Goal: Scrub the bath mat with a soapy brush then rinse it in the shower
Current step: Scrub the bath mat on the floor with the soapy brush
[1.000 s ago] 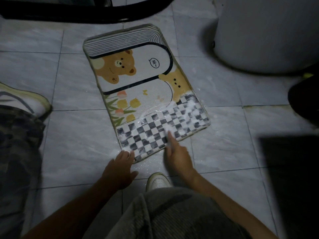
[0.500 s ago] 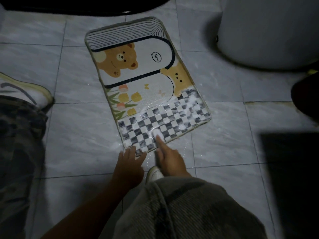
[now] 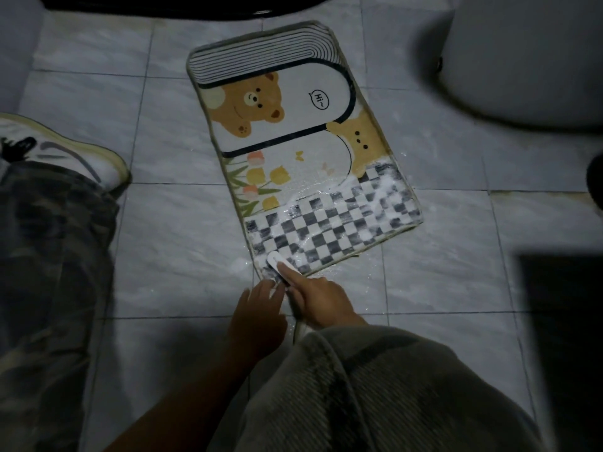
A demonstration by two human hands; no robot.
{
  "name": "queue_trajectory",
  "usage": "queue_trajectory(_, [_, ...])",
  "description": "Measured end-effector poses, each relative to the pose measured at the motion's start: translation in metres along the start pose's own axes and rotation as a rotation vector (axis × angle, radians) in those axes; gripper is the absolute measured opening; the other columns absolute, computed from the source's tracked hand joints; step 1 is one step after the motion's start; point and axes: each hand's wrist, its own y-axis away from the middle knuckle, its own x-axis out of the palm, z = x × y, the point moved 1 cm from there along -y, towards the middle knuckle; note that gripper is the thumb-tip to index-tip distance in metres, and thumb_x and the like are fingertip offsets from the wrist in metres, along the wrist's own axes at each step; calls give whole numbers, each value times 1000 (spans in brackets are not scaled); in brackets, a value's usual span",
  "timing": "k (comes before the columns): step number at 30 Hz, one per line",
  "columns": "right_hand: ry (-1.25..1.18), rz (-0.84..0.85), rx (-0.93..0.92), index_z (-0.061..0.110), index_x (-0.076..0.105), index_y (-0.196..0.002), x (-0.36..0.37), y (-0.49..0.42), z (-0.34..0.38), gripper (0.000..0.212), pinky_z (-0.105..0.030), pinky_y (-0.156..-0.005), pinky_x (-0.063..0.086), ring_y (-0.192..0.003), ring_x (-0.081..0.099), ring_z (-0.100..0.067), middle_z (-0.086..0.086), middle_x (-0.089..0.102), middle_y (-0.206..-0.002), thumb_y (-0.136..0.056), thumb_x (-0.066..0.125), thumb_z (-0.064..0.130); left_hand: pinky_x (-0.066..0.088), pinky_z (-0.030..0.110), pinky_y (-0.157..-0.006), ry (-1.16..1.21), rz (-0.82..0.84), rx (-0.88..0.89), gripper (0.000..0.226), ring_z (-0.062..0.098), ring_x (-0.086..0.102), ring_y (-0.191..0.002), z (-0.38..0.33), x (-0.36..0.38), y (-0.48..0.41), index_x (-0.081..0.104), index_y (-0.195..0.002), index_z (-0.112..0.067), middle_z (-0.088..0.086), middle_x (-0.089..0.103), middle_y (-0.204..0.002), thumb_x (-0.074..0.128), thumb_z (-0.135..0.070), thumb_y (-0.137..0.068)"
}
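Our right hand [image 3: 321, 296] reaches forward with its index finger stretched straight out and the other fingers curled in a grip. Our left hand [image 3: 257, 309] lies just beside it, palm down, fingers together and pointing forward. Both forearms are bare.

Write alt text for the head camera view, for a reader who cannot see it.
A right hand presses a white brush onto the near, soapy checkered corner of a bear-print bath mat lying on a grey tiled floor. The left hand rests beside that corner.
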Motion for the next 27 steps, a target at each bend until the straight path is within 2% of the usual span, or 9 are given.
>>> queue_trajectory(4, [36,-207,93,47,24,-159,-41,14,-43,48,-27,-62,58,-61,60,-6,5,63,-77,-111,31,46,38,51,-111,-3,81,12,74,34,44,-140,2,-3,-4,42,-153,-11,17,44,-153,51,-41,-86])
queue_trajectory(7, [-105,-391,245,36,31,-160,-59,18,-77,49,-33,-53,56,-57,62,-16,1,61,-71,-111,31,45,23,53,-121,-57,118,45,73,28,26,-151,-1,-7,-5,29,-159,-15,11,29,-164,53,-41,-95])
queue_trajectory(9, [-234,-397,323,45,24,-160,-45,10,-56,49,-38,-53,58,-58,64,-17,-1,63,-72,-112,30,48,17,56,-123,-82,108,42,70,26,23,-153,-3,-12,-6,27,-159,-17,9,27,-165,52,-41,-97])
queue_trajectory(12, [-358,-238,295,54,23,-156,-20,-3,3,49,-43,-66,63,-74,70,-23,-5,70,-90,-111,35,42,17,58,-121,-107,58,5,64,25,30,-150,-7,-14,-10,36,-155,-24,7,34,-163,53,-43,-97])
queue_trajectory(16, [-28,12,57,53,25,-156,-25,-18,14,50,-36,-82,57,-86,64,-18,-3,66,-101,-109,39,44,12,55,-122,-97,12,-6,56,26,22,-155,4,-14,-11,43,-149,-39,5,27,-167,58,-35,-95])
queue_trajectory(18, [70,-105,52,44,52,-143,-57,-22,-14,43,-30,-75,53,-84,66,-17,-2,68,-95,-105,41,61,14,55,-123,-65,22,8,55,27,14,-156,11,-15,-12,40,-149,-41,6,20,-168,55,-32,-96])
queue_trajectory(20, [171,-236,180,26,69,-126,-83,-24,-52,60,-33,-68,52,-82,68,-18,-8,72,-97,-99,42,73,14,56,-122,-56,25,25,52,29,14,-156,16,-18,-12,41,-147,-40,8,22,-168,53,-32,-97])
queue_trajectory(24, [-18,-392,386,40,35,-158,-80,-22,-77,48,-31,-60,54,-81,68,-21,-7,71,-105,-110,40,45,28,57,-121,-8,2,44,42,30,28,-151,11,-25,-13,53,-138,-37,10,35,-161,55,-31,-96])
queue_trajectory(27, [-148,-346,262,38,46,-150,-57,-26,-37,42,-23,-62,59,-72,67,-6,2,70,-95,-109,41,45,34,50,-118,40,-3,23,38,25,34,-145,9,-32,-16,56,-135,-36,7,38,-158,52,-34,-97])
